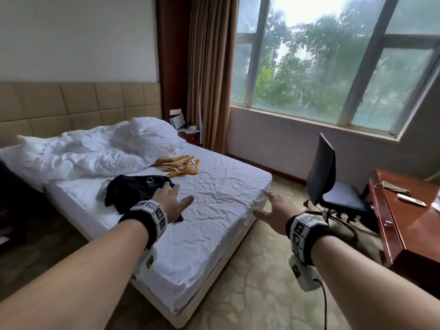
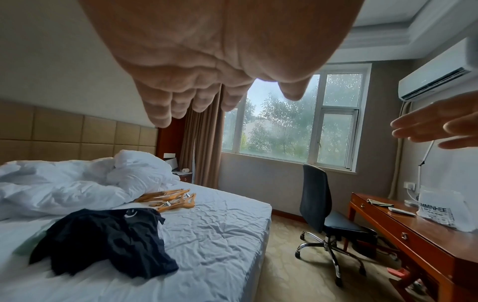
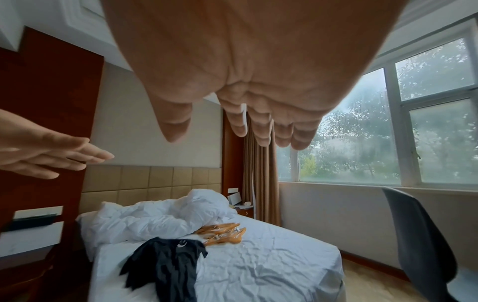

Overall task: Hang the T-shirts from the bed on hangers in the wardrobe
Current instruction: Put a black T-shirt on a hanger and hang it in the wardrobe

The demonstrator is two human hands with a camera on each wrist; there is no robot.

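- Head view: my left hand [image 1: 172,198] and right hand [image 1: 270,210] both reach forward with fingers spread, holding nothing.
- I read "MMNHEE" on a white bag [image 2: 439,210] on the table [image 2: 403,241]; its smaller print is illegible.
- Black T-shirt [image 2: 108,241], with a small white smiley print, lies crumpled on the bed [image 1: 214,210], just beyond my left hand; long axis unclear.
- Wooden hangers [image 1: 177,164] lie piled beside the white duvet [image 1: 90,151].

White-sheeted bed [image 1: 214,194] bearing rumpled duvet [image 1: 90,148], wooden hangers [image 1: 177,165], black T-shirt [image 1: 135,189], perhaps several.
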